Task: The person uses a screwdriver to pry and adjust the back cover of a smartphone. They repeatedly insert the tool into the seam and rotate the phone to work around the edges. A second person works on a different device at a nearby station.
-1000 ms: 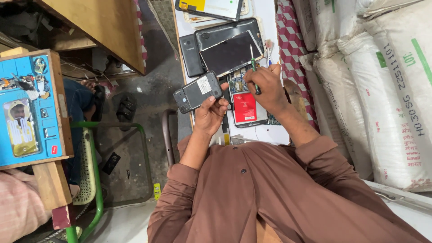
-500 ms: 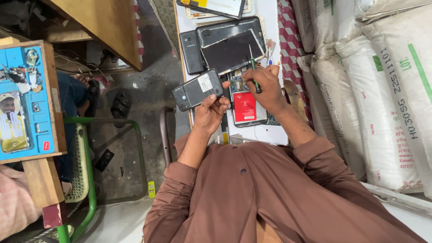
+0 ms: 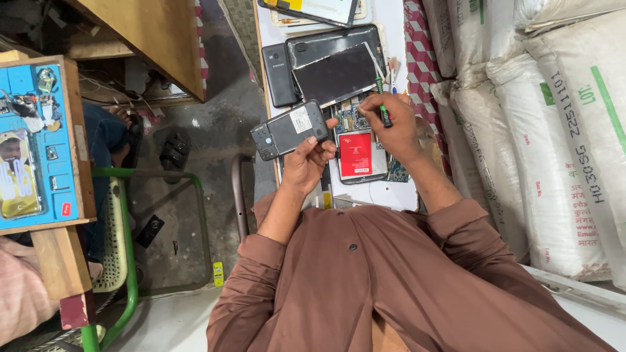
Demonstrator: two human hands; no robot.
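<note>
My left hand (image 3: 306, 160) grips a dark grey phone (image 3: 290, 129) by its lower edge, back side up, held off the left edge of the white worktop (image 3: 394, 19). My right hand (image 3: 394, 130) holds a green-handled screwdriver (image 3: 382, 104) with its tip pointing away from me. Under that hand lies an opened phone (image 3: 356, 156) showing a red battery and a bare circuit board. Just beyond it lies a black tablet (image 3: 336, 72) with its dark screen panel lifted askew.
A black phone (image 3: 280, 65) lies beside the tablet. Stacked white sacks (image 3: 554, 130) wall in the right side. On the left are a green metal chair (image 3: 130, 261), a blue parts board (image 3: 32, 143), a wooden panel (image 3: 150, 32), and another person's foot (image 3: 124, 120).
The view has shifted slightly. Both hands keep their hold and stay over the opened phone, with the right hand and screwdriver moving only a little.
</note>
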